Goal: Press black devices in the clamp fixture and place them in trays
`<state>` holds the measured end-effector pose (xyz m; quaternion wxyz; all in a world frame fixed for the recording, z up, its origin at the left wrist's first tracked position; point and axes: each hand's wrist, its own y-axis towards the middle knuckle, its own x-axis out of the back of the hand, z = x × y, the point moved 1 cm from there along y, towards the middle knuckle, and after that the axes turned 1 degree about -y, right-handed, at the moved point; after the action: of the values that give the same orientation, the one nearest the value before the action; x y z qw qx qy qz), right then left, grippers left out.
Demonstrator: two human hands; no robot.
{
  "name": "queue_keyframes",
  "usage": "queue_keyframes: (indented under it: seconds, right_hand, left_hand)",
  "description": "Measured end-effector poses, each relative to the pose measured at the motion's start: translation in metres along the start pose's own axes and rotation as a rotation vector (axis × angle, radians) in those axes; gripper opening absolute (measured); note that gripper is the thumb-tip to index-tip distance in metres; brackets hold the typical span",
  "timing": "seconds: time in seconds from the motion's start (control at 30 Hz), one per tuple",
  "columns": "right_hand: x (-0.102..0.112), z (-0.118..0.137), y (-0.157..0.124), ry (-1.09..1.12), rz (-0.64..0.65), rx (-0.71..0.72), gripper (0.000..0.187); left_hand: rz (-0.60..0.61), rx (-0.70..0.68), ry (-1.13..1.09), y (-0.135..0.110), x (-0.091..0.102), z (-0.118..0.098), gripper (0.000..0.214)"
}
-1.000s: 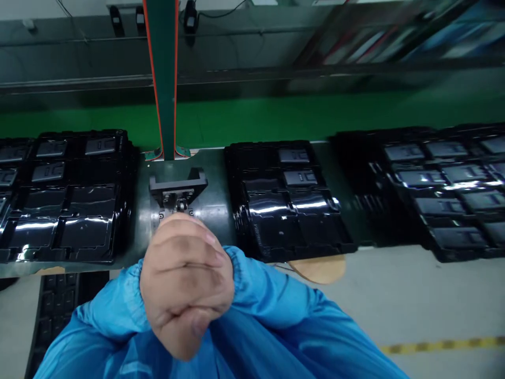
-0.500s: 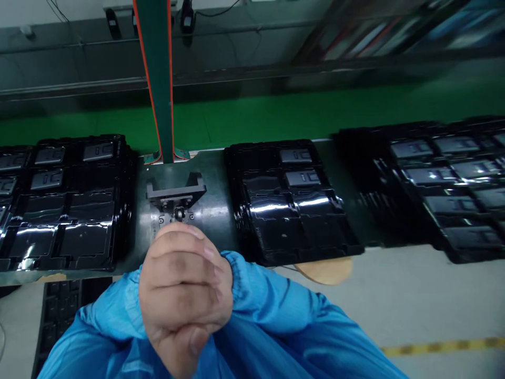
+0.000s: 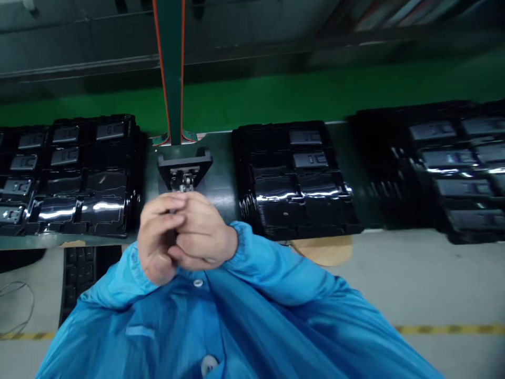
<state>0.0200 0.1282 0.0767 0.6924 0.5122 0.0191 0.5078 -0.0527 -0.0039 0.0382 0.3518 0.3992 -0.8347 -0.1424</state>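
My left hand (image 3: 155, 239) and my right hand (image 3: 203, 234) are pressed together in front of my chest, fingers curled, both in blue sleeves. What they hold, if anything, is hidden between them. Just beyond the fingertips a small black fixture (image 3: 184, 167) with a metal clamp stands on the dark bench, at the foot of a green post (image 3: 172, 68). A black tray (image 3: 294, 179) with two grey parts in its far pockets lies to the right of the fixture. Another black tray (image 3: 74, 176) with several grey parts lies to the left.
A further stack of black trays (image 3: 453, 163) with grey parts fills the bench at the right, blurred. A green belt (image 3: 276, 102) runs behind the bench. Under the bench edge are a round wooden stool (image 3: 325, 247), a black crate (image 3: 81, 273) and grey floor with a yellow line (image 3: 445, 329).
My clasped hands have moved up and away from me, toward the fixture, and now look smaller; the left hand no longer fully covers the right. The view has tilted down slightly.
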Motion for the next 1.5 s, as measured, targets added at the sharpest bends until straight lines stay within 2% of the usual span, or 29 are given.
queue_keyframes:
  seconds: [0.07,0.1,0.13,0.2,0.27,0.33,0.4,0.47,0.53,0.6,0.67,0.73,0.83,0.93,1.0,1.1,1.23,1.3,1.4,1.5]
  right_hand:
    - [0.016,0.008,0.014,0.027,-0.110,0.066,0.027]
    - [0.026,0.010,0.024,0.028,-0.160,0.037,0.023]
    - [0.036,0.011,0.036,0.020,-0.189,-0.044,0.019]
    - [0.055,0.004,0.061,-0.028,-0.213,-0.298,0.017]
    - [0.066,-0.014,0.082,-0.070,-0.185,-0.487,0.012]
    - [0.068,-0.038,0.093,-0.081,-0.123,-0.609,0.015]
    - [0.065,-0.059,0.092,-0.054,-0.076,-0.707,0.026]
    - [0.060,-0.070,0.081,-0.031,-0.109,-0.753,0.035]
    - [0.057,-0.068,0.063,-0.060,-0.253,-0.715,0.035]
    - [0.056,-0.054,0.039,-0.119,-0.434,-0.644,0.030]
    - [0.051,-0.035,0.010,-0.155,-0.538,-0.611,0.027]
    - [0.041,-0.016,-0.022,-0.143,-0.514,-0.630,0.023]
    - [0.016,0.003,-0.074,-0.080,-0.389,-0.732,0.020]
    - [-0.012,0.007,-0.118,0.001,-0.282,-0.899,0.014]
    - [-0.025,0.003,-0.136,0.051,-0.223,-1.009,0.008]
    - [-0.031,-0.005,-0.139,0.029,-0.139,-1.087,0.014]
    - [-0.025,-0.016,-0.118,-0.114,0.017,-1.036,0.022]
    - [-0.026,-0.022,-0.109,-0.097,0.062,-1.058,0.024]
    - [-0.033,-0.030,-0.104,-0.037,0.049,-1.128,0.024]
    - [-0.040,-0.036,-0.104,-0.026,-0.022,-1.177,0.022]
  left_hand:
    - [-0.166,0.020,-0.089,-0.001,0.009,0.002,0.044]
    - [-0.183,0.049,-0.104,-0.003,0.011,0.006,0.039]
    - [-0.137,0.093,-0.082,-0.005,0.012,0.011,0.032]
    - [0.007,0.188,0.022,-0.013,0.011,0.028,0.020]
    - [0.122,0.240,0.135,-0.020,0.008,0.048,0.019]
    - [0.188,0.246,0.224,-0.025,0.004,0.067,0.025]
    - [0.233,0.247,0.276,-0.027,-0.002,0.082,0.032]
    - [0.245,0.263,0.289,-0.025,-0.009,0.093,0.039]
    - [0.237,0.281,0.292,-0.021,-0.015,0.101,0.044]
    - [0.223,0.287,0.298,-0.015,-0.019,0.107,0.046]
    - [0.217,0.281,0.305,-0.010,-0.021,0.110,0.045]
    - [0.227,0.281,0.309,-0.005,-0.021,0.112,0.042]
    - [0.261,0.303,0.307,0.001,-0.019,0.114,0.040]
    - [0.283,0.316,0.298,0.005,-0.018,0.116,0.038]
    - [0.294,0.319,0.296,0.007,-0.017,0.118,0.037]
    - [0.312,0.328,0.280,0.006,-0.013,0.114,0.041]
    - [0.177,0.332,0.255,-0.009,-0.008,0.090,0.027]
    - [0.156,0.361,0.233,-0.020,-0.010,0.076,0.020]
    - [0.200,0.462,0.112,-0.031,-0.019,0.065,0.026]
    - [0.182,0.562,0.010,-0.032,-0.026,0.067,0.033]
